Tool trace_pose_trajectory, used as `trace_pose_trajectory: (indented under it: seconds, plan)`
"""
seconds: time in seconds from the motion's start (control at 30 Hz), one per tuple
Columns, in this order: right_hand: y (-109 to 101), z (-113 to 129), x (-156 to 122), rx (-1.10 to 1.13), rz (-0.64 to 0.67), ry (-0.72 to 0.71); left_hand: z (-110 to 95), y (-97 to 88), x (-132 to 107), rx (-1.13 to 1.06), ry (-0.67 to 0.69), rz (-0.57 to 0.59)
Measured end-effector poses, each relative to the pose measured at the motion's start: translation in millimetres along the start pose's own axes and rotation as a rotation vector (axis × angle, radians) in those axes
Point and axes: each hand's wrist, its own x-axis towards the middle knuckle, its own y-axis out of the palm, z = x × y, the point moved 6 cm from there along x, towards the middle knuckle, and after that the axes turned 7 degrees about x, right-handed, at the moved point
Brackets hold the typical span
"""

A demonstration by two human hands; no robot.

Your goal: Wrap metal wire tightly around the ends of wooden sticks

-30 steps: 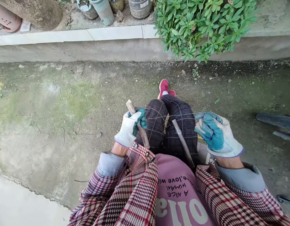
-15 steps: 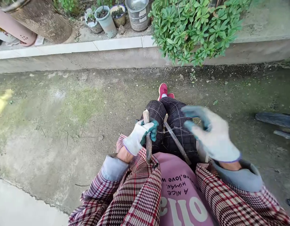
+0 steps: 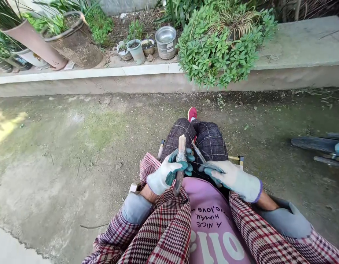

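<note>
My left hand (image 3: 168, 172), in a white glove with green-coated fingers, is closed around a short wooden stick (image 3: 181, 143) with a pale, bare upper end. Thin metal wire (image 3: 181, 157) is wound in turns about the stick just above my grip. From there a strand runs toward my right hand (image 3: 229, 176), whose gloved fingers are pressed together, seemingly pinching it. A second stick (image 3: 199, 152) slants over my lap, its lower part hidden behind the right hand. Wire appears to wrap its upper end too.
I sit on a low seat with a metal-and-yellow frame (image 3: 234, 158). Ahead runs a low tiled ledge (image 3: 103, 72) bearing flowerpots (image 3: 136, 53), a metal pot (image 3: 166, 44) and a leafy bush (image 3: 216, 55). A wheel (image 3: 312, 143) stands on the ground at right.
My right hand has come down and inward from its raised, spread position to the wire between the sticks. The left hand and its stick have shifted slightly right. The view has tilted up.
</note>
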Motion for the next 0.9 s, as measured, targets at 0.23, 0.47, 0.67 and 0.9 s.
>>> trace_pose_trajectory:
  seconds: [0.23, 0.47, 0.67, 0.9]
  plan:
    - [-4, 34, -6, -0.306, -0.13, -0.081, -9, -8.2, 11, 0.467, 0.14, -0.126]
    - [-16, 62, 26, -0.447, -0.001, -0.277, -18, 12.2, 13, 1.404, 0.362, 0.16]
    - [-36, 41, 37, -0.313, -0.048, -0.164, -27, 12.4, -1, 1.474, 0.46, 0.247]
    - [-17, 9, 22, -0.488, 0.033, -0.25, -25, -2.8, 3, 1.466, 0.213, 0.121]
